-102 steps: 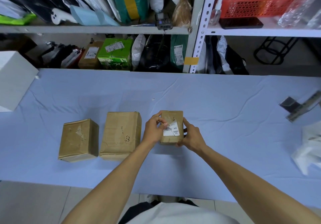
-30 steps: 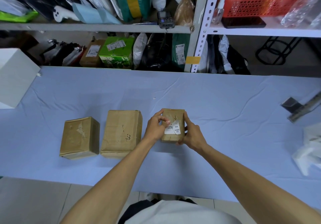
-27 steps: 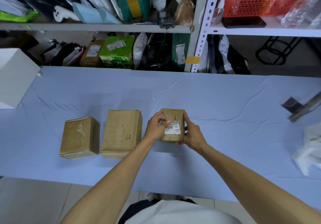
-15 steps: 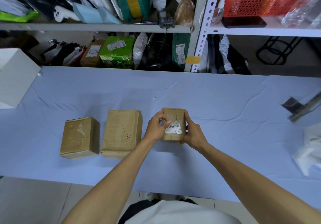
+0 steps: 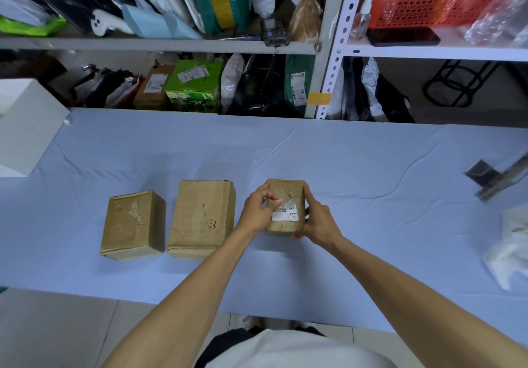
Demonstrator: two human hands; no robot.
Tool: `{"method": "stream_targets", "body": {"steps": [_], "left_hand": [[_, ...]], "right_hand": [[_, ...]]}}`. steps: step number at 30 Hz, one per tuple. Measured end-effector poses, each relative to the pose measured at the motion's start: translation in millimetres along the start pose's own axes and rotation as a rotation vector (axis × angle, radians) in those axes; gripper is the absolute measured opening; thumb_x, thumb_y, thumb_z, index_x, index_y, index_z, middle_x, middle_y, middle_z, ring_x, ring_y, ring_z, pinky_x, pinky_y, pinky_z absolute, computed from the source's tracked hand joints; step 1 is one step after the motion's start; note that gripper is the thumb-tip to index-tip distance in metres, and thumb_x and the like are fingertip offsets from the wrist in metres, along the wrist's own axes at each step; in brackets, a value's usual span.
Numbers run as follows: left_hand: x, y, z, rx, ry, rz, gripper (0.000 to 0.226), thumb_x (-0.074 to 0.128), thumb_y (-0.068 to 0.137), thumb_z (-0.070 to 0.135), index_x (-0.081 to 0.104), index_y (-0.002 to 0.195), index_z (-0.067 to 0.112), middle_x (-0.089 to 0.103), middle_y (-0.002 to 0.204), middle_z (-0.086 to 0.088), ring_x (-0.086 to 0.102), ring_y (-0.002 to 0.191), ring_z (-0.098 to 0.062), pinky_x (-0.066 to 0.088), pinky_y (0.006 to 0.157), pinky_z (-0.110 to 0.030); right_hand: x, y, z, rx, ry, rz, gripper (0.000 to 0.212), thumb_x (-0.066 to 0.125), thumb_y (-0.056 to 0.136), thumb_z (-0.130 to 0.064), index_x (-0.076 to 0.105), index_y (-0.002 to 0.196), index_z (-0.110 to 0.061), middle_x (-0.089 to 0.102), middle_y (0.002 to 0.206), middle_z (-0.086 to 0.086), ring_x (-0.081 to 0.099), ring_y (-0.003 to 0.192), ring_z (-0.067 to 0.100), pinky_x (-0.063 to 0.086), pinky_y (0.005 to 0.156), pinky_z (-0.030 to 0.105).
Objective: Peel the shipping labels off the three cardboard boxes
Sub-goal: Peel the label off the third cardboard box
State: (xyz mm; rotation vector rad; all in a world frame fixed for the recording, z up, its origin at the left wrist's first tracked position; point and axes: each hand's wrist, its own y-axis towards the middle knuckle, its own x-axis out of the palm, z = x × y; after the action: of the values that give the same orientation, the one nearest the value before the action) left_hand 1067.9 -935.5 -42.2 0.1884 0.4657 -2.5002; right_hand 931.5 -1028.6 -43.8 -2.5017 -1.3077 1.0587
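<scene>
We see the fingers (image 5: 271, 196) of the left hand (image 5: 255, 210) curled in, thumb and forefinger pinching the upper left corner of a white printed shipping label (image 5: 286, 214). That corner stands lifted off the cardboard, while the rest of the label lies flat on the top face, its black letters readable. The right hand (image 5: 317, 222) grips the right side of the same small brown cardboard box (image 5: 281, 227): the thumb lies along the upper right edge and the other fingers curl round the near right corner. The box sits on the pale blue cloth-covered surface (image 5: 371, 224), a little right of the middle and close to the near edge, held between the two hands.

Just beside the left wrist stands a larger, taller brown cardboard box (image 5: 201, 219) with dark scribbled marks on its top. Next to that, nearly touching it, is a squarer brown cardboard box (image 5: 133, 224) whose top shows a pale patch of torn paper. The three stand in a row.

Further out, a white rectangular block (image 5: 25, 127) rests on the far left edge of the surface, and a crumpled white plastic bag (image 5: 511, 253) and a grey metal piece (image 5: 485, 177) lie at the right edge. Behind the surface rises a white metal shelf rack (image 5: 333, 53) packed with parcels, among them a green printed carton (image 5: 194, 89), with a red plastic basket (image 5: 428, 10) on the upper right shelf.
</scene>
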Motion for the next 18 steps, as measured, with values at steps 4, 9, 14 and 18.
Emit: {"method": "stream_targets", "body": {"steps": [4,9,14,18], "left_hand": [[0.6,-1.3,1.0,0.004,-0.005,0.002,0.018,0.062,0.089,0.005,0.058,0.076,0.017,0.033,0.155,0.002,0.038,0.139,-0.018,0.031,0.101,-0.017],[0.2,-2.3,1.4,0.002,-0.014,0.0,0.015,0.062,0.089,0.005,0.06,0.078,0.014,0.033,0.155,0.001,0.038,0.139,-0.017,0.032,0.099,-0.017],[-0.9,-1.9,0.8,-0.013,-0.006,-0.005,0.013,0.063,0.089,0.006,0.06,0.079,0.014,0.033,0.155,0.002,0.039,0.138,-0.018,0.034,0.094,-0.01],[-1.2,-1.1,1.4,-0.017,-0.005,-0.017,0.015,0.063,0.089,0.006,0.06,0.077,0.015,0.032,0.155,0.002,0.039,0.138,-0.018,0.035,0.089,-0.006]], "right_hand": [[0.5,-0.9,0.5,-0.002,0.006,0.014,0.12,0.078,0.065,0.001,0.003,0.153,-0.032,0.062,0.1,0.008,0.062,0.081,0.023,0.052,0.053,0.021],[0.8,-2.0,-0.3,-0.002,0.004,0.014,0.118,0.078,0.066,0.0,0.004,0.153,-0.031,0.061,0.1,0.008,0.062,0.08,0.022,0.048,0.049,0.016],[0.6,-2.6,-0.8,-0.008,0.009,0.012,0.116,0.078,0.067,0.0,0.005,0.153,-0.031,0.061,0.101,0.009,0.062,0.078,0.022,0.046,0.046,0.013],[0.6,-2.4,0.0,-0.002,0.031,0.015,0.113,0.076,0.069,0.002,0.006,0.153,-0.03,0.059,0.097,0.006,0.06,0.073,0.019,0.046,0.045,0.014]]}}
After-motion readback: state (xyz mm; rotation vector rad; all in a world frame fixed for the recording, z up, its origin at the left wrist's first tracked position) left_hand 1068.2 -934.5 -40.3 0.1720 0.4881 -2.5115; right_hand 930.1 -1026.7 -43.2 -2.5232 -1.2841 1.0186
